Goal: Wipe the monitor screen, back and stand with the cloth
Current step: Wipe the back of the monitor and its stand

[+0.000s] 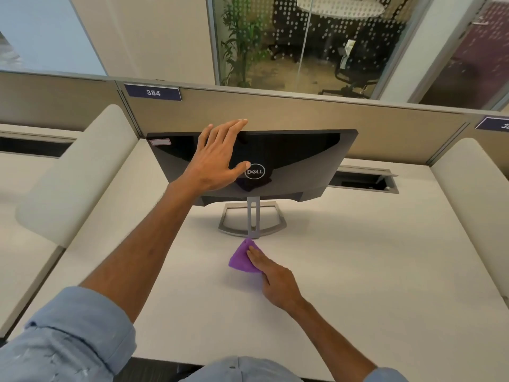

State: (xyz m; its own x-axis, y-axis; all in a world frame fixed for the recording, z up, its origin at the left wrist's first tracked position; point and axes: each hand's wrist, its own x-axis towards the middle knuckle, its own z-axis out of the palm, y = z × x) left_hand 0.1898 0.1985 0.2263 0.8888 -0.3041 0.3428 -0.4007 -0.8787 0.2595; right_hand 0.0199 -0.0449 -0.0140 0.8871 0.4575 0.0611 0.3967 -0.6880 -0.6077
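One glossy black flat monitor (297,158) stands on the matte white desk (358,271) with its smooth, reflective back and round silver logo towards the person. It sits on one brushed grey metal stand (253,216), a slim slotted post on an open rectangular foot. One small purple cloth (239,260), soft and crumpled into a triangle, lies on the desk touching the foot of the post. The left hand (217,158) rests flat on the monitor's back, fingers straight, tips at the top edge. The right hand (275,279) presses the cloth with extended fingers
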